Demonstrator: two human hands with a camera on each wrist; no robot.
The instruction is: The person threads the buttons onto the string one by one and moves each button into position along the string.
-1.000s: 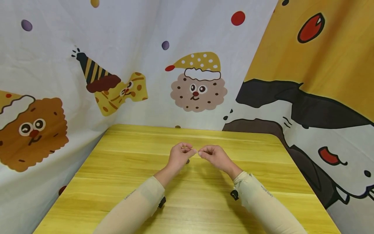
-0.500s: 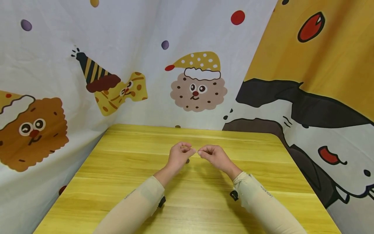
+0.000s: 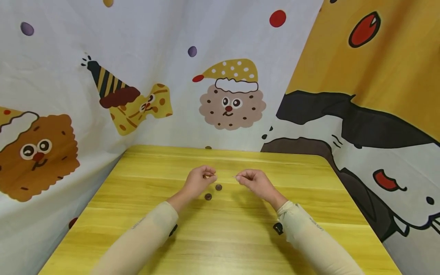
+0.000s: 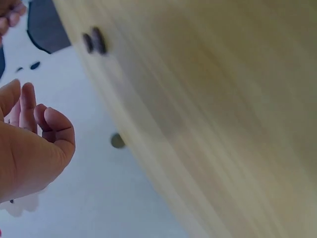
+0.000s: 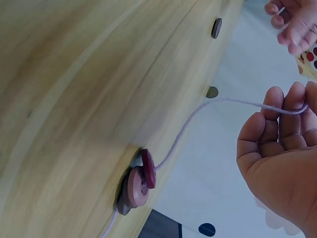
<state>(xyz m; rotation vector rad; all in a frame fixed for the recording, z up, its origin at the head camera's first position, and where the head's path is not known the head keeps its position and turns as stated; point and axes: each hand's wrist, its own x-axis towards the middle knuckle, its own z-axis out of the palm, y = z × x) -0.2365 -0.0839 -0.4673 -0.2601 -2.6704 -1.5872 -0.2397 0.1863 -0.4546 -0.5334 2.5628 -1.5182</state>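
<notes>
Both hands hover over the yellow table (image 3: pixel 240 240), a little apart. My right hand (image 3: pixel 240 178) pinches a pale purple string (image 5: pixel 188 124). The string runs down to a small stack of reddish-brown buttons (image 5: pixel 139 182) lying on the wood. My left hand (image 3: pixel 207 176) has its fingers curled, and in the right wrist view this left hand (image 5: pixel 290 22) pinches a thin pale needle-like piece (image 5: pixel 281 10). On the table between the hands lie two dark buttons (image 3: pixel 218 187) (image 3: pixel 208 196). The blurred left wrist view shows the left hand (image 4: pixel 44 129) and buttons (image 4: pixel 94 42) far off.
Printed cartoon curtains (image 3: pixel 137 76) close in the table at the left, back and right. The table's far edge (image 3: pixel 223 151) lies just beyond the hands. Bare wood stretches from the hands toward me, with both sleeved forearms over it.
The hands have drawn apart, the left one moving left. Two buttons that were under the hands now show on the table.
</notes>
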